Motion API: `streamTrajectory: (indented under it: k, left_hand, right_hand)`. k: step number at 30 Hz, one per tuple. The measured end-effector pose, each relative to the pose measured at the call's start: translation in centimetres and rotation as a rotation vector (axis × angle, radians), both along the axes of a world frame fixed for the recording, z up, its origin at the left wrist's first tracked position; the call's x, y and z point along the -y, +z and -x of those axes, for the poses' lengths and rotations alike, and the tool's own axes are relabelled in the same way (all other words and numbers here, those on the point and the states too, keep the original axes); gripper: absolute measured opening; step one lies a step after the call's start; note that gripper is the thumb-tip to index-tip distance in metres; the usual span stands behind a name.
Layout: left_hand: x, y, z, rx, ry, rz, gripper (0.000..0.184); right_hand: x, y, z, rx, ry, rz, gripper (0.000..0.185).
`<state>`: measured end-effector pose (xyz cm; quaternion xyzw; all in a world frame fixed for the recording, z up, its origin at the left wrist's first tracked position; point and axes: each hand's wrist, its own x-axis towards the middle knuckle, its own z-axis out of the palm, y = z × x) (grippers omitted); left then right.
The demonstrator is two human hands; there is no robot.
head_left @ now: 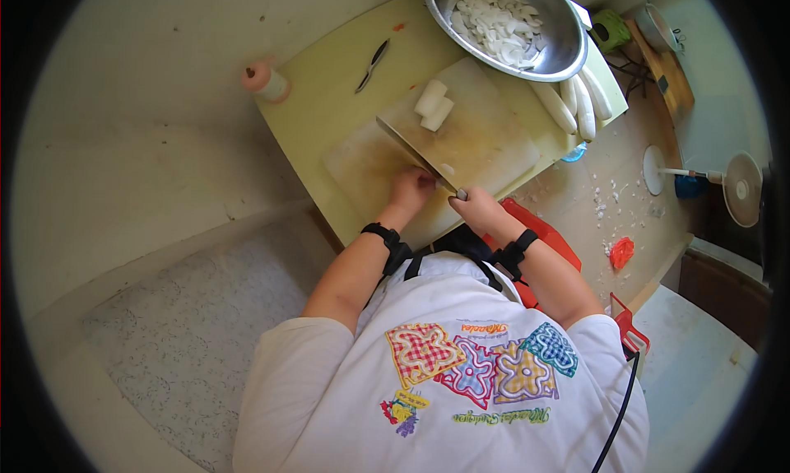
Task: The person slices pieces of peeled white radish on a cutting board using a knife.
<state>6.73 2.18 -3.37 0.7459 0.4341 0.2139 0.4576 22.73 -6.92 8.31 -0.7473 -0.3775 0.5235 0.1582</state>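
My right hand (480, 210) is wrapped round the handle of a large knife (411, 148), whose blade reaches up and left across the cutting board (485, 119). Close beside the blade, my left hand (414, 187) has its fingers curled together; whatever they hold is hidden or too small to make out. Short white peeled pieces (434, 106) lie on the board beyond the knife. At the far edge of the table stands a metal bowl (573, 45) with many white slices in it. Several long white peeled vegetables (583, 107) lie beside the bowl.
A peeler (373, 66) lies on the yellow-green table (329, 78), and a pink-topped bottle (266, 82) stands at its left corner. Something red (543, 238) is below the table's right edge. On the floor are white scraps and a red bag (621, 252); a fan (742, 189) stands at right.
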Motion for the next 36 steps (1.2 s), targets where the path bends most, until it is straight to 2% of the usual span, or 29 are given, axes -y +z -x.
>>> streamTrajectory:
  k: [10, 12, 17, 24, 28, 34, 36]
  left_hand:
    - [-0.3, 1.1, 0.4, -0.011, -0.035, 0.061, 0.014]
    - [-0.3, 1.3, 0.7, -0.031, -0.038, 0.076, 0.014]
    - [-0.1, 1.7, 0.7, -0.035, -0.033, 0.057, 0.015]
    - [-0.4, 2.3, 0.5, -0.179, -0.098, -0.012, 0.017]
    - [-0.3, 2.1, 0.4, -0.142, -0.059, 0.014, 0.017]
    - [-0.2, 2.6, 0.3, -0.167, -0.062, -0.037, 0.017]
    - [-0.2, 2.7, 0.2, -0.171, -0.06, -0.054, 0.017]
  right_hand:
    - [0.3, -0.8, -0.5, 0.073, -0.05, -0.04, 0.036]
    - [0.8, -0.5, -0.4, -0.023, -0.136, -0.163, 0.041]
    - [1.9, 2.4, -0.1, 0.082, -0.041, -0.192, 0.047]
    - [2.5, 1.8, 0.5, 0.08, -0.064, -0.165, 0.059]
    - [2.7, 1.2, 0.5, 0.09, -0.058, -0.188, 0.061]
    - [2.9, 1.3, 0.3, 0.033, -0.084, -0.081, 0.063]
    - [3.1, 0.7, 0.4, 0.048, -0.081, -0.187, 0.057]
